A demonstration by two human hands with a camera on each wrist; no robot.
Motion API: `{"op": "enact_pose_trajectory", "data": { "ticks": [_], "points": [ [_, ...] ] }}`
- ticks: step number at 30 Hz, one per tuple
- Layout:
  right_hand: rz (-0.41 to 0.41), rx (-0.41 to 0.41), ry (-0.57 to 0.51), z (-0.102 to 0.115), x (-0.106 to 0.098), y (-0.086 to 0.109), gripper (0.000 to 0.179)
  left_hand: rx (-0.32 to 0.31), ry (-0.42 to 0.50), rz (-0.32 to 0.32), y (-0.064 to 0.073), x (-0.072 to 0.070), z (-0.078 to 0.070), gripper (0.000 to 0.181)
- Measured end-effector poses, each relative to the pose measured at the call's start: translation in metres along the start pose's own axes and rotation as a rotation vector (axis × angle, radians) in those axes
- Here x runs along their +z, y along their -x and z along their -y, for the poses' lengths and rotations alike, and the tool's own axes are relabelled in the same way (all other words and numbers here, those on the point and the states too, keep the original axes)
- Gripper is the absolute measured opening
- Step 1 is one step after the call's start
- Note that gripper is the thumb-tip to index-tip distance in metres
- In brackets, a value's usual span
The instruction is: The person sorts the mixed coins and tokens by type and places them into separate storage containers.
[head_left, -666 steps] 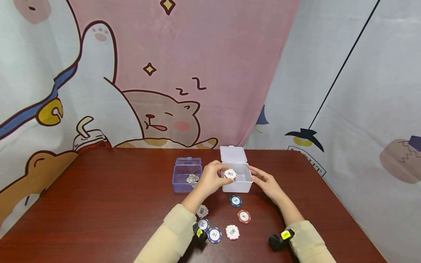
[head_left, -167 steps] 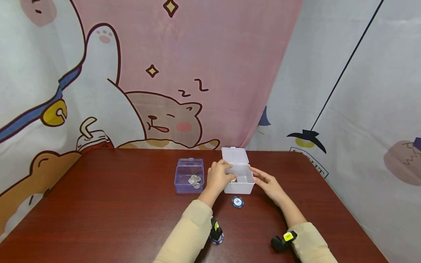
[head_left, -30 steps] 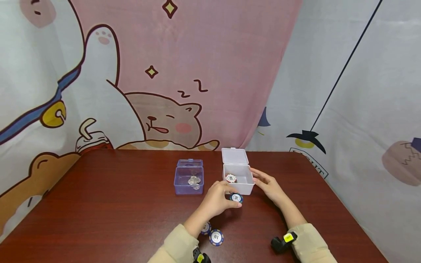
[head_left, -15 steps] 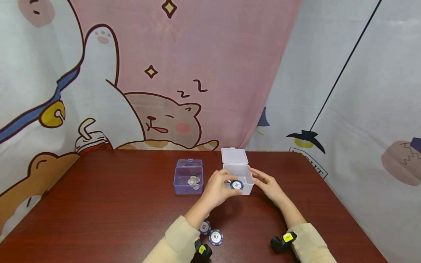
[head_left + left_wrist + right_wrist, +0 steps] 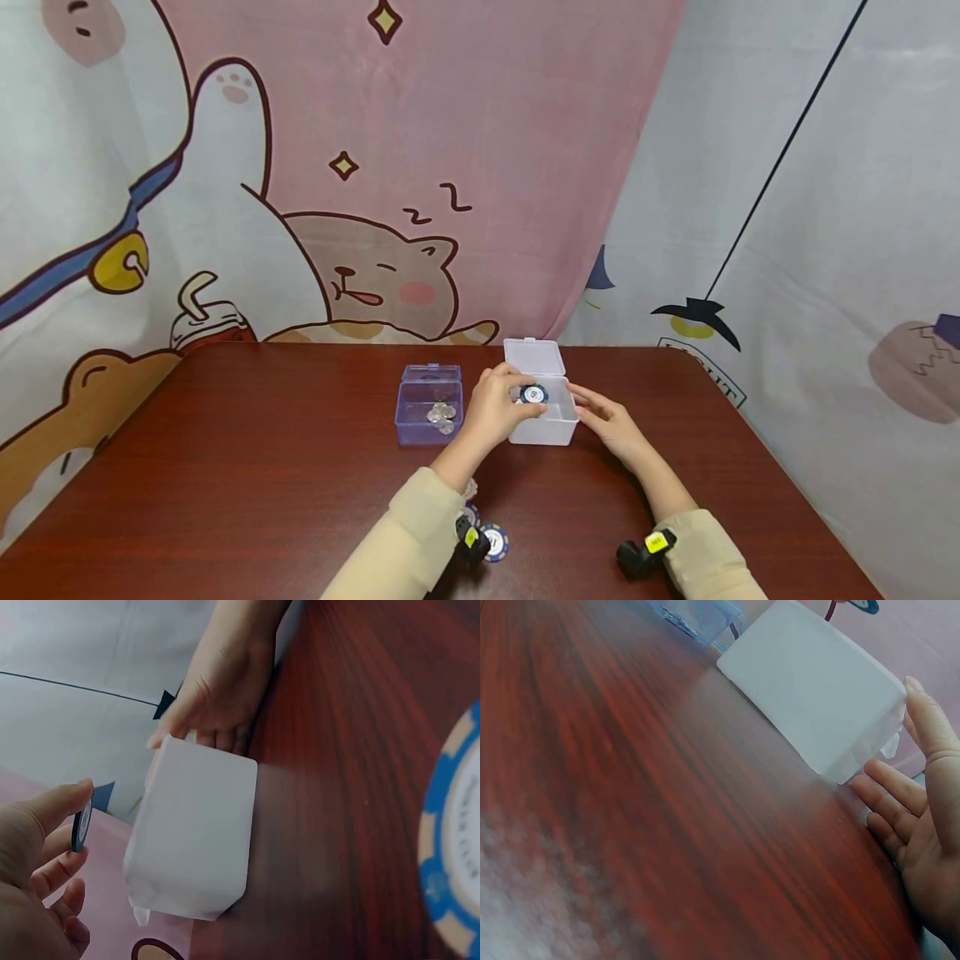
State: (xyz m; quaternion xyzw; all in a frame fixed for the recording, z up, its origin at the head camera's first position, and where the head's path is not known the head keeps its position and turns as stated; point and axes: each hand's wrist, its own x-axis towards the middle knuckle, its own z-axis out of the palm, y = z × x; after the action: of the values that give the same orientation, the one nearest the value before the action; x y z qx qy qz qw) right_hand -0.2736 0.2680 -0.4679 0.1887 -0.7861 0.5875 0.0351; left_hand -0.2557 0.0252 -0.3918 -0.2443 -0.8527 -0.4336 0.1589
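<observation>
My left hand (image 5: pixel 493 408) pinches a dark blue poker chip (image 5: pixel 534 394) between thumb and fingers, over the open white plastic box (image 5: pixel 542 431). The same chip (image 5: pixel 82 823) stands on edge in the left wrist view, beside the white box (image 5: pixel 196 829). At the box's right side, my right hand (image 5: pixel 611 425) touches the wall with nearly straight fingers. In the right wrist view the thumb of the right hand (image 5: pixel 930 802) lies at a corner of the box (image 5: pixel 814 686). My left hand mostly hides the box's inside.
Left of the white box stands an open translucent blue box (image 5: pixel 420 432) with several silvery coins (image 5: pixel 441 412). Nearer on the wooden table (image 5: pixel 262 483) lie a blue-and-white poker chip (image 5: pixel 496 543) and others partly behind my left wrist. A printed curtain (image 5: pixel 562 167) hangs behind.
My left hand has lifted the dark blue chip from in front of the white box to above its opening. Earlier, red and white chips also left the table. My right hand stays put.
</observation>
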Motion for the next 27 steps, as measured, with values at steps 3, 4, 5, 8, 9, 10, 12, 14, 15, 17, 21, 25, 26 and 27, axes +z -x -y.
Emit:
{"op": "enact_pose_trajectory", "data": {
  "ticks": [3, 4, 5, 8, 9, 10, 12, 14, 15, 17, 21, 25, 26, 27],
  "points": [
    [0.0, 0.005, -0.001, 0.0, 0.0, 0.0, 0.045, -0.009, -0.031, -0.007, -0.004, 0.002, 0.003, 0.041],
    [0.0, 0.005, 0.0, 0.0, 0.0, 0.0, 0.045, -0.013, -0.037, -0.007, -0.005, 0.003, 0.004, 0.041],
    [0.0, 0.004, 0.0, 0.0, 0.0, 0.0, 0.045, -0.019, -0.041, -0.005, -0.006, 0.004, 0.005, 0.04],
    [0.0, 0.0, -0.001, 0.0, 0.0, 0.0, 0.045, -0.049, -0.049, 0.002, -0.009, 0.008, 0.01, 0.04],
    [0.0, 0.0, -0.001, 0.0, 0.0, 0.0, 0.046, -0.058, -0.053, 0.004, -0.01, 0.009, 0.011, 0.04],
    [-0.001, 0.001, -0.001, 0.001, 0.001, 0.0, 0.046, -0.068, -0.059, 0.005, -0.011, 0.011, 0.013, 0.039],
    [-0.003, 0.004, 0.0, 0.001, 0.001, 0.0, 0.046, -0.088, -0.079, 0.008, -0.012, 0.014, 0.017, 0.039],
    [-0.006, 0.008, -0.001, 0.001, 0.0, 0.0, 0.046, -0.109, -0.103, 0.011, -0.013, 0.017, 0.02, 0.039],
    [-0.006, 0.009, -0.001, 0.001, 0.0, 0.0, 0.046, -0.118, -0.112, 0.011, -0.013, 0.018, 0.021, 0.039],
    [-0.006, 0.009, -0.001, 0.001, 0.0, 0.0, 0.045, -0.135, -0.131, 0.009, -0.013, 0.02, 0.023, 0.039],
    [-0.004, 0.002, -0.01, 0.0, 0.0, -0.001, 0.045, -0.145, -0.173, 0.003, -0.013, 0.023, 0.028, 0.04],
    [-0.003, 0.003, -0.019, 0.0, 0.0, -0.001, 0.045, -0.142, -0.21, 0.001, -0.014, 0.027, 0.032, 0.041],
    [-0.003, 0.004, -0.018, 0.0, 0.0, -0.001, 0.045, -0.143, -0.22, 0.002, -0.014, 0.027, 0.032, 0.041],
    [-0.002, 0.004, -0.018, 0.0, 0.0, -0.001, 0.045, -0.14, -0.233, 0.001, -0.015, 0.028, 0.032, 0.041]
  ]
}}
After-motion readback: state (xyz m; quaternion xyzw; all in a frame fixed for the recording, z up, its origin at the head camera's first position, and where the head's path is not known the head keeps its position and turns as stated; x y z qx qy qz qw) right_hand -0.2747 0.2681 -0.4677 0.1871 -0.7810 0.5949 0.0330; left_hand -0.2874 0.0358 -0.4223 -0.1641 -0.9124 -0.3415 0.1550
